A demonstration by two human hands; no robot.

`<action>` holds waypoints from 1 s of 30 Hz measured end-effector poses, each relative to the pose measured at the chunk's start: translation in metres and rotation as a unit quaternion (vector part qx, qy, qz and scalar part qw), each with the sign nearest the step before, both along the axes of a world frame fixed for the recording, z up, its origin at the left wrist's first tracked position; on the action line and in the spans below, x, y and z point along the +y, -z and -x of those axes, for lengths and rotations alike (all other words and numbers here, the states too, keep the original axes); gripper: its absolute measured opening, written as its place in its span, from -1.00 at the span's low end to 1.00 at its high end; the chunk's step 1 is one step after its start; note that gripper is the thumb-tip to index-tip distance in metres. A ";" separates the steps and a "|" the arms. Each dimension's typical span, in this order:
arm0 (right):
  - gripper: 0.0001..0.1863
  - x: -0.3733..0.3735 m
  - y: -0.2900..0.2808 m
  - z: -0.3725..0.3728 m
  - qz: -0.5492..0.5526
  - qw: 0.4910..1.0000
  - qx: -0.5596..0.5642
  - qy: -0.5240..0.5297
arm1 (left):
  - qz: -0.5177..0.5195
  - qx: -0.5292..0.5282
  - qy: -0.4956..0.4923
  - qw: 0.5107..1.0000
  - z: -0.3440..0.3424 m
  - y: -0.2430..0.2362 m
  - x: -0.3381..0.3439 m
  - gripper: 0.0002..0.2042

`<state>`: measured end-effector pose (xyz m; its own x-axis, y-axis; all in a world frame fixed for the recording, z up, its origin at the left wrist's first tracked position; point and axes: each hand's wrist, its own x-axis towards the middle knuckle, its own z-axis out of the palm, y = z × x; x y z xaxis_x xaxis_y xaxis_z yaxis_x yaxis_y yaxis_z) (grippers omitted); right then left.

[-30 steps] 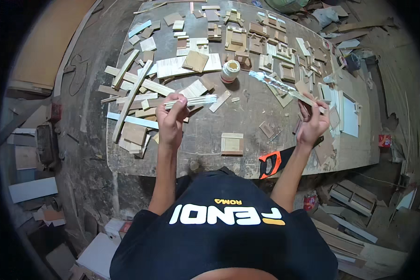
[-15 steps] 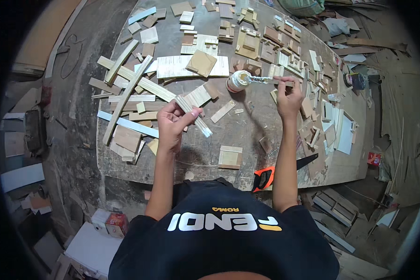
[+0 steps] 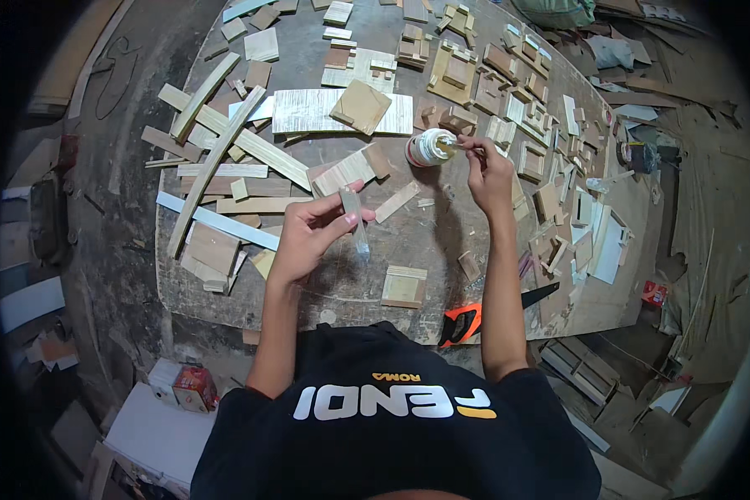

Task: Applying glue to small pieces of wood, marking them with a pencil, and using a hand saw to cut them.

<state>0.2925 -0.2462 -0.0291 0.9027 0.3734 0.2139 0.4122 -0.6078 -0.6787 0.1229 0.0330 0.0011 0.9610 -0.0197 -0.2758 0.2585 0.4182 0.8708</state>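
Note:
My left hand [image 3: 307, 239] pinches a short wooden strip [image 3: 354, 212] upright above the bench, its lower end smeared white. Beyond it lies a flat wooden piece [image 3: 344, 172] with a darker block at its corner. My right hand [image 3: 489, 177] is closed on a thin stick [image 3: 457, 145], whose far end dips into the mouth of an open jar [image 3: 426, 151] of whitish glue. The jar stands upright on the bench, apart from my left hand. Nearer me rests a small square wooden panel [image 3: 405, 287].
Scattered over the worn workbench [image 3: 342, 296] are many wood offcuts. Long strips [image 3: 225, 171] cross at the left, and small wooden assemblies [image 3: 454, 71] cover the far right. An orange-handled handsaw [image 3: 462, 323] lies by my right forearm, near the front edge.
My right hand has moved left, bringing the stick's coated end from above the jar's rim down into its mouth. My left hand has turned the strip more upright.

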 end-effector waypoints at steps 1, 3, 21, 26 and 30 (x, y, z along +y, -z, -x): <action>-0.87 0.001 -0.006 0.003 -0.008 1.000 0.005 0.015 | -0.019 0.005 0.003 1.000 0.001 0.001 0.000 -0.59; -0.85 0.005 -0.023 0.008 -0.005 0.999 0.011 0.030 | -0.019 0.008 0.003 1.000 0.004 0.005 0.001 -0.62; -0.83 -0.006 -0.002 -0.011 -0.021 0.999 0.010 0.031 | -0.003 0.023 0.048 0.999 0.014 0.005 -0.015 -0.53; -0.89 -0.006 0.011 -0.020 0.015 0.999 0.029 0.011 | -0.008 0.013 0.052 0.999 0.013 0.005 -0.018 -0.52; -0.91 -0.003 0.027 -0.018 -0.008 0.999 0.044 0.016 | 0.002 0.022 0.059 0.998 0.015 -0.001 -0.019 -0.52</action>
<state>0.3107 -0.2490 -0.0563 0.9295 0.3418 0.1387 0.3313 -0.6082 -0.7214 0.1075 0.0142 0.0016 0.9388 -0.1326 -0.3180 0.3444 0.3865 0.8556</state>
